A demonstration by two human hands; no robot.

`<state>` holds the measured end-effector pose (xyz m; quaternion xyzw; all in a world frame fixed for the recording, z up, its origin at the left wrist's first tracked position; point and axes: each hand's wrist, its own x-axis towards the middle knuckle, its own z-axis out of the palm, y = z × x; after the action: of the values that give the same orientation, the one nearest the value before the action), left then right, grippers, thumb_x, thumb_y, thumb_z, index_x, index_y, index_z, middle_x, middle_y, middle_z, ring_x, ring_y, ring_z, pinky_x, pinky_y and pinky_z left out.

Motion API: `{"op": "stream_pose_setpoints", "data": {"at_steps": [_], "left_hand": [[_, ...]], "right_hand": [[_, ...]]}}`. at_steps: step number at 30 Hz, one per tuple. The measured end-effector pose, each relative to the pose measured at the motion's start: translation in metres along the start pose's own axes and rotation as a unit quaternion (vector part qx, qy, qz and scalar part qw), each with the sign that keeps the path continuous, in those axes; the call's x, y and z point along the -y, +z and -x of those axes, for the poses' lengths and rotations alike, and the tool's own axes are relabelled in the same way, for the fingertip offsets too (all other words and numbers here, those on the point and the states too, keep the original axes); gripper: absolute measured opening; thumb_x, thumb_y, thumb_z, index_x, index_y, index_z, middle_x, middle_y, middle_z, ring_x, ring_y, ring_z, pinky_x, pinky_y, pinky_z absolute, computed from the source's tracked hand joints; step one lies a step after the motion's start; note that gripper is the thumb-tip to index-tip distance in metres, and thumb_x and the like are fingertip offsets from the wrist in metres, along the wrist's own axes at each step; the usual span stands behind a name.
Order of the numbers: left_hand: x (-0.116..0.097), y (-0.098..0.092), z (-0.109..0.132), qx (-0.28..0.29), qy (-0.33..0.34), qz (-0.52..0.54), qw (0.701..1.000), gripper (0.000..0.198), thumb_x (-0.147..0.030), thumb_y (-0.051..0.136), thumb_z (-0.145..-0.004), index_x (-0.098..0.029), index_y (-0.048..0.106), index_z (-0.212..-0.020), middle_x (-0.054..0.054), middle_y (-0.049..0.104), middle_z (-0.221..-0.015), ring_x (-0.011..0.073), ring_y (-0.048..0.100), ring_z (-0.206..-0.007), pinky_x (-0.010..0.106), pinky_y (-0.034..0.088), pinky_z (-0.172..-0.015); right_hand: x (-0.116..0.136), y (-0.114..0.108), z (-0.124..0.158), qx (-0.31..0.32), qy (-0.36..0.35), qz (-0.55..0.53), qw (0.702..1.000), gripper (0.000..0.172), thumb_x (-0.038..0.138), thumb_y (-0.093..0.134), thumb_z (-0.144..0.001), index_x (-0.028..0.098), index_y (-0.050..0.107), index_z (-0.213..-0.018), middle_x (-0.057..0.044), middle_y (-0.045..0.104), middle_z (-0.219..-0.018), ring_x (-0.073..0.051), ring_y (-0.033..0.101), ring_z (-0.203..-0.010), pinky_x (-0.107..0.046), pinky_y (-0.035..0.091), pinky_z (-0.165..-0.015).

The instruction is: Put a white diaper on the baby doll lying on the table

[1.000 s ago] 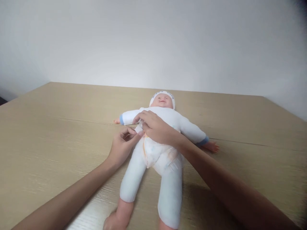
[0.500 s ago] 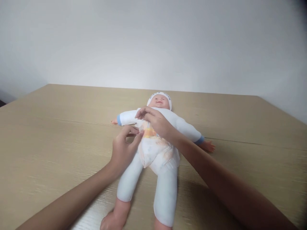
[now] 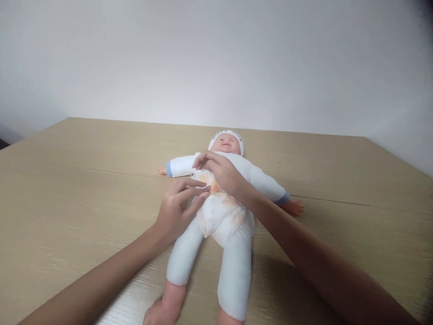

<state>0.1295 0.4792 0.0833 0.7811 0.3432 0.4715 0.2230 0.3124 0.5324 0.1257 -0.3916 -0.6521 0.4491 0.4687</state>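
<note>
A baby doll [image 3: 237,275] in a white outfit with blue cuffs lies on its back, head away from me. Round its hips is a white diaper [image 3: 216,214] with an orange patterned front. My left hand [image 3: 177,205] reaches across the diaper's left side, fingertips and thumb close together on the waist front; any tab between them is hidden. On the doll's belly, my right hand [image 3: 221,174] has its fingers bent down at the diaper's upper edge and appears to grip it. Its fingertips are partly hidden.
The doll rests on a wooden table [image 3: 84,203] with a thin seam running across it. Behind the far edge stands a plain pale wall [image 3: 216,58]. The doll's arms are spread to both sides, and its feet point toward me.
My left hand has moved right from the diaper's side edge onto its front, its fingers now stretched further. My right hand stays almost in place on the belly.
</note>
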Motion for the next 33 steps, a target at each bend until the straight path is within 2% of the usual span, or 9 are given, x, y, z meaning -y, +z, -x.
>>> {"op": "stream_pose_setpoints", "data": {"at_steps": [4, 7, 12, 14, 16, 20, 23, 28, 33], "left_hand": [[0.004, -0.005, 0.001, 0.031, 0.039, -0.006, 0.999, 0.025, -0.022, 0.06, -0.109, -0.024, 0.081, -0.122, 0.01, 0.076, -0.123, 0.0248, 0.069, -0.118, 0.044, 0.055, -0.101], [0.002, -0.01, -0.002, 0.045, 0.055, -0.017, 0.997, 0.026, -0.021, 0.059, -0.109, -0.023, 0.078, -0.126, 0.01, 0.075, -0.126, 0.025, 0.067, -0.121, 0.044, 0.053, -0.105], [-0.006, -0.015, -0.01, 0.051, -0.006, -0.006, 0.999, 0.029, -0.03, 0.053, -0.112, -0.025, 0.069, -0.136, 0.011, 0.071, -0.137, 0.0264, 0.063, -0.135, 0.046, 0.048, -0.119], [-0.008, -0.014, -0.013, 0.097, -0.011, 0.0, 0.995, 0.042, -0.035, 0.049, -0.114, -0.026, 0.056, -0.155, 0.011, 0.059, -0.16, 0.0274, 0.05, -0.153, 0.048, 0.039, -0.129], [-0.009, -0.011, -0.013, 0.171, -0.004, -0.001, 0.985, 0.056, -0.039, 0.043, -0.116, -0.03, 0.035, -0.171, 0.008, 0.036, -0.179, 0.0271, 0.029, -0.168, 0.049, 0.026, -0.138], [-0.011, -0.005, -0.011, 0.262, 0.016, -0.031, 0.964, 0.071, -0.045, 0.041, -0.116, -0.035, 0.006, -0.177, 0.002, 0.005, -0.185, 0.0263, 0.004, -0.172, 0.05, 0.012, -0.141], [-0.013, 0.0, -0.006, 0.267, 0.02, -0.073, 0.961, 0.073, -0.045, 0.039, -0.116, -0.034, 0.001, -0.177, 0.003, 0.002, -0.185, 0.026, 0.001, -0.172, 0.051, 0.01, -0.141], [-0.014, 0.002, -0.006, 0.286, 0.019, -0.122, 0.95, 0.07, -0.045, 0.032, -0.118, -0.032, -0.003, -0.177, 0.003, -0.001, -0.186, 0.0244, -0.002, -0.172, 0.052, 0.007, -0.141], [-0.021, -0.004, -0.004, 0.234, 0.022, -0.083, 0.968, 0.071, -0.044, 0.038, -0.117, -0.036, 0.002, -0.177, 0.002, 0.002, -0.186, 0.0256, 0.002, -0.173, 0.053, 0.009, -0.141]], "right_hand": [[0.009, 0.001, -0.001, -0.039, -0.002, 0.011, 0.999, 0.019, 0.018, 0.047, -0.088, 0.023, 0.066, -0.089, -0.003, 0.072, -0.1, -0.02, 0.066, -0.105, -0.036, 0.052, -0.103], [0.029, -0.004, 0.007, -0.109, -0.066, 0.052, 0.99, 0.018, 0.017, 0.048, -0.093, 0.025, 0.064, -0.094, -0.004, 0.073, -0.102, -0.022, 0.067, -0.106, -0.039, 0.054, -0.103], [0.048, -0.026, 0.058, -0.155, -0.143, 0.261, 0.942, 0.016, 0.02, 0.052, -0.103, 0.027, 0.066, -0.102, -0.005, 0.074, -0.108, -0.027, 0.07, -0.109, -0.046, 0.054, -0.104], [0.04, -0.034, 0.087, -0.147, -0.145, 0.335, 0.919, 0.016, 0.024, 0.054, -0.106, 0.028, 0.067, -0.114, -0.007, 0.075, -0.115, -0.03, 0.07, -0.115, -0.048, 0.054, -0.107], [0.027, -0.039, 0.112, -0.1, -0.139, 0.37, 0.913, 0.03, 0.026, 0.054, -0.108, 0.029, 0.062, -0.137, -0.01, 0.072, -0.137, -0.032, 0.064, -0.135, -0.052, 0.049, -0.118], [-0.005, -0.042, 0.139, 0.02, -0.126, 0.375, 0.918, 0.064, 0.03, 0.046, -0.112, 0.033, 0.027, -0.173, -0.006, 0.033, -0.18, -0.03, 0.028, -0.168, -0.057, 0.028, -0.137], [-0.022, -0.045, 0.142, 0.054, -0.139, 0.371, 0.916, 0.07, 0.031, 0.043, -0.114, 0.034, 0.013, -0.177, -0.004, 0.022, -0.184, -0.028, 0.017, -0.171, -0.058, 0.02, -0.139], [-0.031, -0.05, 0.138, 0.06, -0.146, 0.387, 0.908, 0.072, 0.034, 0.043, -0.114, 0.031, 0.011, -0.178, -0.007, 0.023, -0.184, -0.029, 0.018, -0.171, -0.06, 0.021, -0.138], [-0.012, -0.041, 0.152, -0.02, -0.163, 0.405, 0.899, 0.064, 0.029, 0.05, -0.112, 0.03, 0.029, -0.172, -0.008, 0.035, -0.179, -0.03, 0.032, -0.166, -0.057, 0.029, -0.135]]}}
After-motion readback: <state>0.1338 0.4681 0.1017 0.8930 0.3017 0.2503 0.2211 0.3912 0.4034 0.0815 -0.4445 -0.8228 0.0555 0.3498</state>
